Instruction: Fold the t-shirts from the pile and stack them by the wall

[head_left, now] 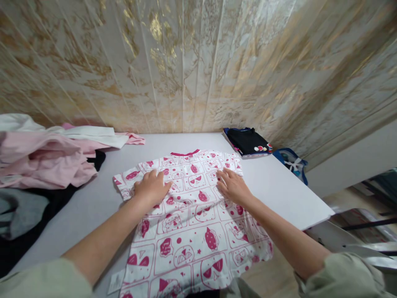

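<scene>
A white T-shirt (198, 215) with dark pink cartoon prints and a pink neckband lies spread on the table, its collar pointing toward the wall. Its lower hem hangs over the near edge, and a small white label shows at the lower left side. My left hand (151, 188) rests flat on the shirt near the left sleeve, fingers spread. On the other side, my right hand (232, 186) lies palm down near the right sleeve, its fingers stretched out. Neither hand grasps the cloth.
Heaped clothes (52, 157) in pink, white, grey and black cover the table's left side. A folded black garment (248, 142) tops a stack at the back right corner. A blue bag (291, 163) sits beyond the white table's (285, 198) right edge. A patterned curtain (186, 66) rises behind.
</scene>
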The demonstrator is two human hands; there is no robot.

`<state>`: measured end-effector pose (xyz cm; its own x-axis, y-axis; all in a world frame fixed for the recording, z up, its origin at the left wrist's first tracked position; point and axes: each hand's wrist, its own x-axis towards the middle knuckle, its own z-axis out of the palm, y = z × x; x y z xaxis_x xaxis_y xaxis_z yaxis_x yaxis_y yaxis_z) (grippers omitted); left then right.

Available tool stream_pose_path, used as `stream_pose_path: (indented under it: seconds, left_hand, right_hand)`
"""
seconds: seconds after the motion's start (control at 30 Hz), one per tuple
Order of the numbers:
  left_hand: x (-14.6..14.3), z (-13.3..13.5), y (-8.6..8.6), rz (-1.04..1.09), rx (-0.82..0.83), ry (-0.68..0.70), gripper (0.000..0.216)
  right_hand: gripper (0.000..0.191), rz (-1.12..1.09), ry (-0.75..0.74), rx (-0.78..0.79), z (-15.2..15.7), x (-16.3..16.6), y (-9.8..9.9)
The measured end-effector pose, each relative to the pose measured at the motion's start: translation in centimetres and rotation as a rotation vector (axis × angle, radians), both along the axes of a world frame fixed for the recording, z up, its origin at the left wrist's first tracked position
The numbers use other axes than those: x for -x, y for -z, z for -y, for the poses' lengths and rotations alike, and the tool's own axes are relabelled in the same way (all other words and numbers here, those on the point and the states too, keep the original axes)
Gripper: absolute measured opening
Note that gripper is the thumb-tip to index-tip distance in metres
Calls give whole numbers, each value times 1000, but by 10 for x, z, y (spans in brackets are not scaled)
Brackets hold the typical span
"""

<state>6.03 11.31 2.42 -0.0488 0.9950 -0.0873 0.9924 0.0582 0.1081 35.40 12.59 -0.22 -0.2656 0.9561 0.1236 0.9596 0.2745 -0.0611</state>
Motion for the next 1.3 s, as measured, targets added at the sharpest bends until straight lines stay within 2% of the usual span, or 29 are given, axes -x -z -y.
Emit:
stream_pose_path:
  seconds: [0.07, 0.17, 0.3, 0.4, 0.53, 0.63, 0.73, 0.8, 0.87, 0.93, 1.07, 1.2, 1.3]
  left_hand:
    - [12, -28, 20, -13, -38, -73, 61]
    - [37, -56, 37, -30, -129, -51, 60]
    - [68, -81, 35, -47, -112, 15, 59]
    - [79, -90, 35, -52, -117, 36, 60]
    - [81, -92, 40, -70, -150, 45, 58]
    - [71, -89, 35, -123, -216, 19, 53]
    - [51, -77, 25, -154, -340, 42, 48]
    - [36, -64, 23, -96, -348, 170, 48]
    - [24, -46, 27, -13, -263, 312, 51]
    - [20, -26, 36, 23, -199, 355, 56]
    - [31, 11, 53, 20, -201, 365, 59]
    - [51, 46, 59, 13, -213, 430, 59]
    - [59, 74, 61, -11, -261, 466, 62]
  right_hand:
    - [52, 29, 58, 10, -29, 15, 13]
    - [53, 1, 72, -15, -59, 34, 28]
    - [52, -71, 61, -75, -80, 49, 35]
    - [51, -100, 104, -83, -85, 44, 36]
    - [53, -86, 252, -62, -84, 24, 29]
    - [56, -43, 293, -86, -74, 28, 18]
    - [56, -43, 111, -103, -53, 55, 12]
    - [58, -61, -46, -41, -36, 74, 13]
    - [61, -69, -134, 33, -20, 88, 16]
    - [61, -66, -155, 68, -11, 92, 19]
    - [56, -52, -157, 79, -8, 87, 18]
    - [52, -50, -145, 113, -17, 91, 7]
    - [50, -74, -191, 107, -25, 110, 3]
